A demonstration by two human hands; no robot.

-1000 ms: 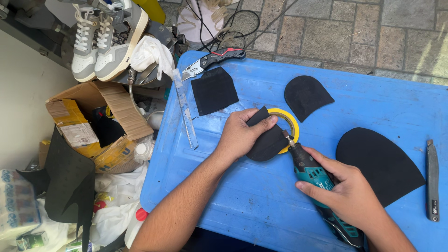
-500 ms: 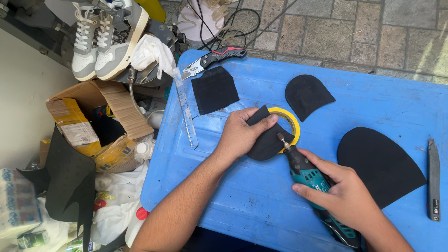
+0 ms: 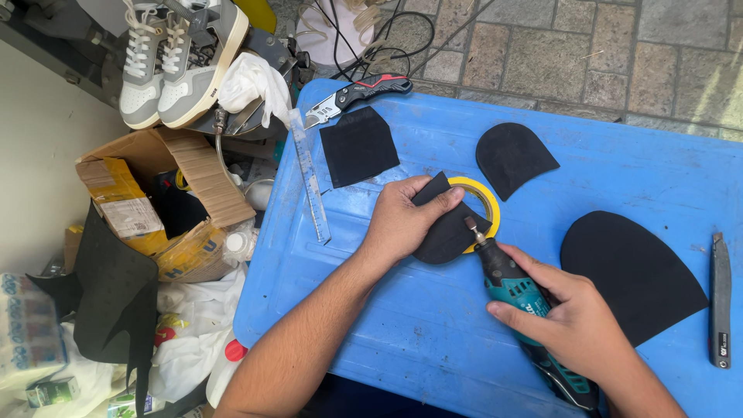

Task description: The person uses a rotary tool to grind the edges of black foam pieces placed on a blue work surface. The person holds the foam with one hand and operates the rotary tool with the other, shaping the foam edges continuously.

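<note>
Head camera looks down on a blue plastic lid [image 3: 433,333] that serves as the work surface. Nearest to its front edge, the right hand [image 3: 576,325] has its fingers clenched around a teal rotary tool [image 3: 515,298], with the small grinding tip pointing away, to the edge of a black rubber piece [image 3: 449,232]. The left hand [image 3: 402,220] presses this piece down, thumb and fingers grasping it on top of a yellow tape roll [image 3: 487,209], near the middle of the lid. The tip is touching or just beside the rubber; I cannot tell which.

Toward the right edge lies a large rounded black sole piece [image 3: 627,275], and beside it a narrow dark knife [image 3: 721,302]. Farther, a smaller heel-shaped black piece [image 3: 511,159] and a square black piece [image 3: 358,145] lie apart from the hands. A clear ruler [image 3: 309,182] lies along the left edge, and a folding utility knife [image 3: 360,94] sits at the far left corner.

Judging from this, the pieces are already cut out, and the grinding of the held piece seems under way; the others look not yet worked, though their edges are too small to judge.

Beyond the lid, on the left, stand a cardboard box [image 3: 147,197] and grey sneakers [image 3: 174,62].
</note>
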